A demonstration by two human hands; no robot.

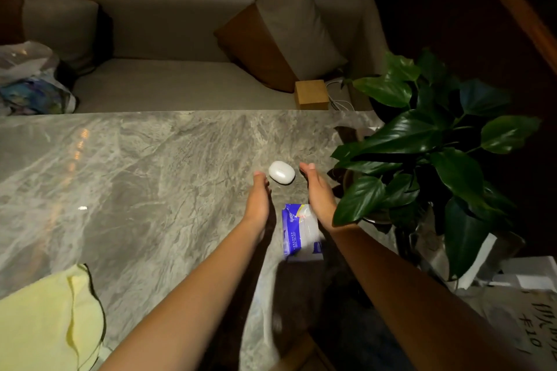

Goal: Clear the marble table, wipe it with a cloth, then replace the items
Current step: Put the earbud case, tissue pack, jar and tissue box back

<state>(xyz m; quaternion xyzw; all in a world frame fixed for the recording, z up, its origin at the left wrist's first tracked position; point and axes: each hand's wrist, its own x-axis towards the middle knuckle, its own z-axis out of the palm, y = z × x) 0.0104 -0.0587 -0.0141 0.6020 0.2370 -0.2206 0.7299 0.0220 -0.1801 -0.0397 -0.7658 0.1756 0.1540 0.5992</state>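
A small white oval case (281, 172) lies on the grey marble table (150, 166). My left hand (258, 199) is stretched out just left of the case, fingers straight and together, holding nothing. My right hand (318, 193) reaches in on the case's right side, palm turned inward, also holding nothing. Neither hand touches the case. A blue and white tissue pack (301, 230) lies flat on the marble between my wrists. A pale yellow cloth (45, 319) sits bunched at the table's near left corner.
A leafy potted plant (422, 153) stands at the table's right end, its leaves close to my right hand. Behind the table is a grey sofa (180, 84) with a cushion (286, 30), a wooden box (311, 94) and a plastic bag (33, 81).
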